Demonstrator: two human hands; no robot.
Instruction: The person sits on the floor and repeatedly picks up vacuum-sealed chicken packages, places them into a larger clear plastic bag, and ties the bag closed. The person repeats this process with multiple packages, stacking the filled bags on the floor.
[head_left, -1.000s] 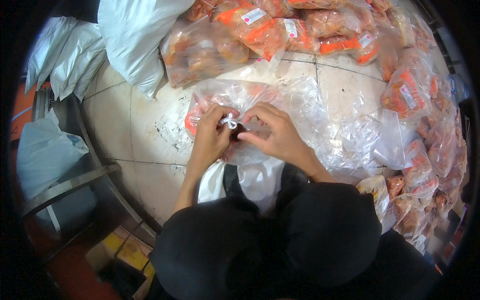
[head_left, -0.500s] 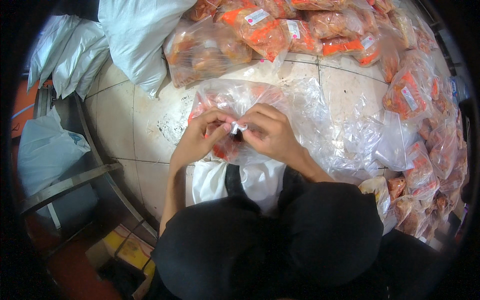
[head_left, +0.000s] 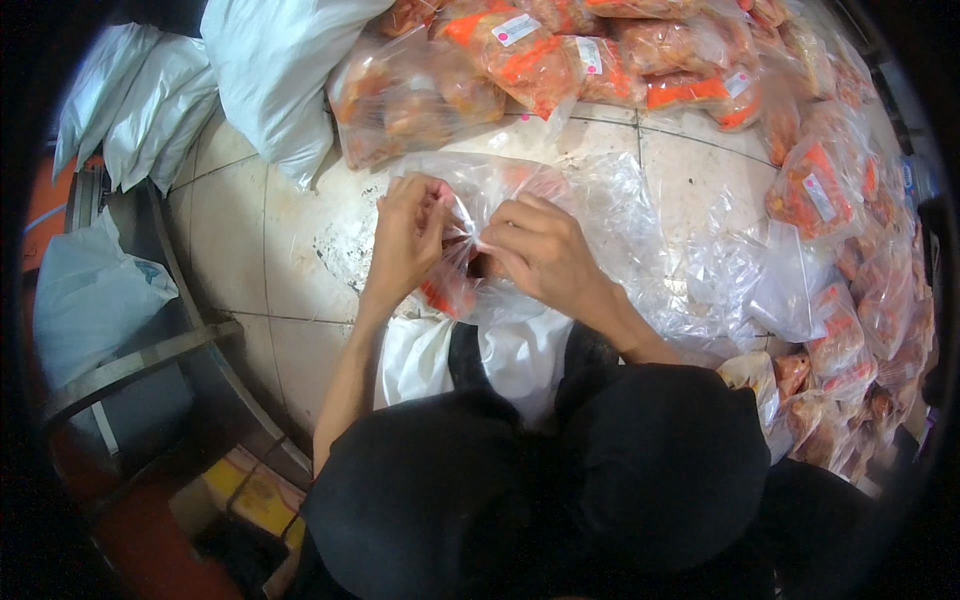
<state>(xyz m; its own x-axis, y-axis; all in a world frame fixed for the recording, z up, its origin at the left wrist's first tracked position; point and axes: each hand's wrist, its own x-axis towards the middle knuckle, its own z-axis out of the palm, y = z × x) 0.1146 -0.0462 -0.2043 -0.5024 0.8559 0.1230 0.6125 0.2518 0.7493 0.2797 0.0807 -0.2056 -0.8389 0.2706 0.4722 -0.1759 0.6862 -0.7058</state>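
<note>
A clear plastic bag [head_left: 455,292] with reddish-orange contents lies on the floor in front of my knees. My left hand [head_left: 412,228] pinches the gathered plastic at the bag's mouth, and a whitish twisted strand of it stretches between my hands. Closed on the same gathered plastic from the other side is my right hand [head_left: 540,245], its fingertips bent inward. Just what each fingertip grips is partly hidden. A white cloth or sack [head_left: 525,360] lies between my knees, below the bag.
Loose clear plastic bags [head_left: 715,280] spread over the tiles to the right. Filled, labelled bags [head_left: 815,190] are heaped along the back and right. White sacks [head_left: 265,85] stand at the back left. A dark metal frame [head_left: 165,350] borders the left side.
My left hand has moved up and turned, and my hands are a little farther apart. The bag's gathered mouth, a small tight twist before, now stretches into a longer strand.
</note>
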